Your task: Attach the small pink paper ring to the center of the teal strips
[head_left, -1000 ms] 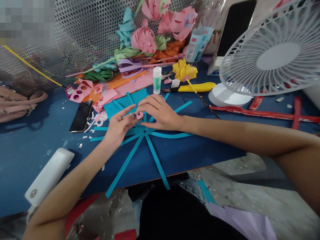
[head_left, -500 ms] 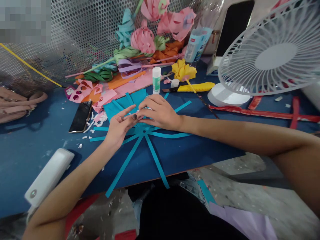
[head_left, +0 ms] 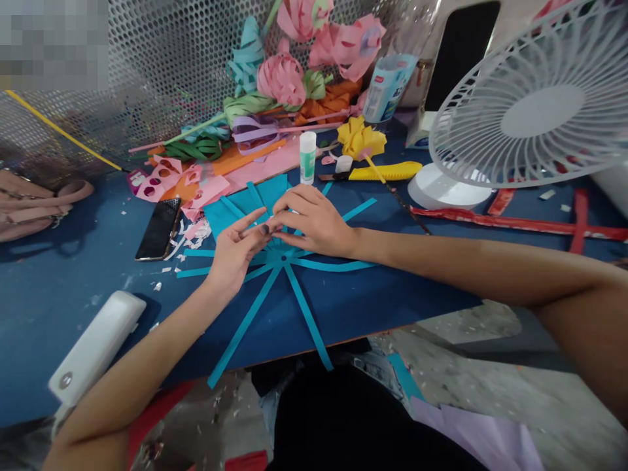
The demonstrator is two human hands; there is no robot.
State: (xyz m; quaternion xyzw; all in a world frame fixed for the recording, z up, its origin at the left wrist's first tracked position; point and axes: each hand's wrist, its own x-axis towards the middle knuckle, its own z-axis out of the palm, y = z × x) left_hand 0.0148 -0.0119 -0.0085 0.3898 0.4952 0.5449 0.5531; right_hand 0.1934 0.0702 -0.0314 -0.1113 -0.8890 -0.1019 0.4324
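My left hand and my right hand meet fingertip to fingertip over the hub of a star of teal paper strips lying on the blue table. Between the fingertips a small pink paper piece shows only as a sliver, pinched by my left thumb and my right fingers. My left index finger points out straight above it. My right palm covers the far part of the hub. A teal paper sheet lies just behind the hands.
A glue stick stands behind my hands, with a yellow cutter and a white fan to its right. Paper flowers pile at the back. A phone and a white power bank lie left. Red strips lie right.
The pink piece, plainly visible a second ago, is now nearly hidden as my right fingers closed over it. Both hands stay at the hub of the strips.
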